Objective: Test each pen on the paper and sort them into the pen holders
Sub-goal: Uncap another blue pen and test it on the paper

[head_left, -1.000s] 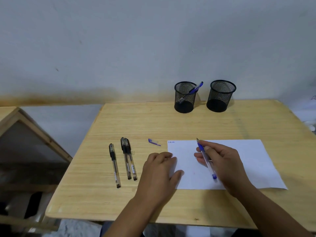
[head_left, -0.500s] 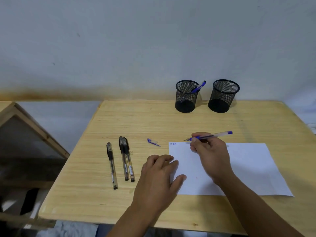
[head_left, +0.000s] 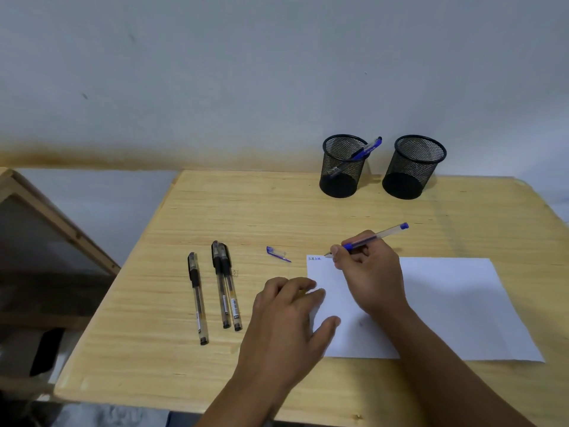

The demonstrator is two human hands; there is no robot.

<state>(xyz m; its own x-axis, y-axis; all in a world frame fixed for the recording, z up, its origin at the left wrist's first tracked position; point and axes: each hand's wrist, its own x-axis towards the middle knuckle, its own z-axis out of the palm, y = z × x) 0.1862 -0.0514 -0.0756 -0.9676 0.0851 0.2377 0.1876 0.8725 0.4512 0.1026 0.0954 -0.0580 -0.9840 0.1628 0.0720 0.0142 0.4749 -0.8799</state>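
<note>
Pens are the matter, and three black capped ones (head_left: 215, 291) lie toward the left edge of the table (head_left: 308, 211), roughly parallel, one alone and two touching side by side. They look light, stiff and round, so I judge they roll easily on the smooth wood; the dark rubbery grip band near the cap end seems the surest place to pinch, with the clear barrel likely more slippery. Just right of them, near the paper's top left corner, lies a small blue cap (head_left: 277, 253), tiny and light enough to flick away if brushed. The left hand (head_left: 289, 322) rests palm down with relaxed, nearly straight fingers, pressing the left edge of the paper (head_left: 446, 303), holding nothing; a thin loose sheet like this probably slides or buckles unless pinned so. The right hand (head_left: 369, 272) pinches an uncapped blue pen (head_left: 377, 235) low on the barrel in a writing hold, its tip at the sheet's top edge beside a small blue scribble (head_left: 314, 258). At the far edge stand two black mesh holders: the left holder (head_left: 341, 167) has one blue pen leaning in it, the right holder (head_left: 412, 167) shows none. Both look light and could tip if a pen is dropped in hard.
</note>
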